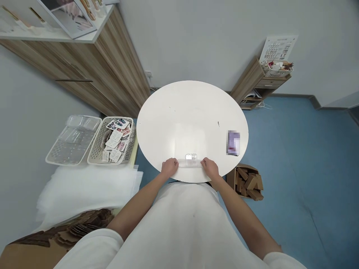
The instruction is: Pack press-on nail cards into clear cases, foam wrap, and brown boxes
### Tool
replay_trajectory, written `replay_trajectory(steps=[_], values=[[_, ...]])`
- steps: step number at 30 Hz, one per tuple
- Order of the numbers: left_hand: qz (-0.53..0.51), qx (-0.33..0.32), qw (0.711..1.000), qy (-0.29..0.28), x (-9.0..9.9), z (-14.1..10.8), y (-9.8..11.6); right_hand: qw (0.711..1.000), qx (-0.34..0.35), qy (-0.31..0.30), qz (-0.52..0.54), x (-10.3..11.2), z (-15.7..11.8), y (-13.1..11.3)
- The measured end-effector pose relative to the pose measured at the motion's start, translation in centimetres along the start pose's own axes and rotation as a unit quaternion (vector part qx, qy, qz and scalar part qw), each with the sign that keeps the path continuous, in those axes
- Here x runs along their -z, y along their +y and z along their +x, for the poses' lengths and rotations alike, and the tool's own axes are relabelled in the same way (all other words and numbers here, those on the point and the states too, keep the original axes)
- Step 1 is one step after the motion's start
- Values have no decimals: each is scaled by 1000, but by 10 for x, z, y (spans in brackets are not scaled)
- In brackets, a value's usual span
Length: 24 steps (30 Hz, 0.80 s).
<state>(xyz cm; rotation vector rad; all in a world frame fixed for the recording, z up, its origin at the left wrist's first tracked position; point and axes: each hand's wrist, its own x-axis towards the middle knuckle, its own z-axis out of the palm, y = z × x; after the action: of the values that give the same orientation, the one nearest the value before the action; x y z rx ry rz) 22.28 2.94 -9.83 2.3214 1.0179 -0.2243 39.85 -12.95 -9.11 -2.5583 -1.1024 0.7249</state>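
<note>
At the near edge of the round white table [190,108], a thin translucent white foam sheet [185,163] has its near edge folded up. My left hand [169,167] pinches the left end of that fold. The right end is gripped between the closed fingers of my right hand [210,168]. A small clear plastic case [191,156] lies on the sheet between my hands, partly covered by the fold. Its contents are too small to make out.
A purple packet [233,142], blurred, lies on the table's right. To the left stand a basket of printed cards [114,140], a basket of clear plastic boxes [75,138] and stacked foam sheets [92,183]. Small brown boxes [249,181] fill a carton at right.
</note>
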Motion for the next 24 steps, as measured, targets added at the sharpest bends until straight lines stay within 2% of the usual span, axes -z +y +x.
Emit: replay_trajectory(steps=[4,6,8,10,12,14,16,20,24], values=[[18,13,1000,9,-3,1,7,999,11,5,-33,-8,7,-3],[20,-4,999,25,-4,1,10,998,23,21,-51,-11,7,-4],[4,-41,998,53,-5,0,12,994,60,53,-68,-13,7,-4],[-24,-88,994,67,-5,1,13,985,131,71,-82,-14,8,-4],[-48,-138,988,43,-5,2,14,974,205,52,-83,-13,8,-5],[-56,-180,982,3,-4,2,16,967,245,25,-68,-13,7,-6],[-51,-204,977,-24,-3,2,19,967,251,14,-48,-12,5,-6],[-35,-228,972,-44,0,4,27,966,254,-1,-38,-10,1,-8],[-38,-225,972,-50,-1,10,33,967,245,-26,-62,-10,4,-11]])
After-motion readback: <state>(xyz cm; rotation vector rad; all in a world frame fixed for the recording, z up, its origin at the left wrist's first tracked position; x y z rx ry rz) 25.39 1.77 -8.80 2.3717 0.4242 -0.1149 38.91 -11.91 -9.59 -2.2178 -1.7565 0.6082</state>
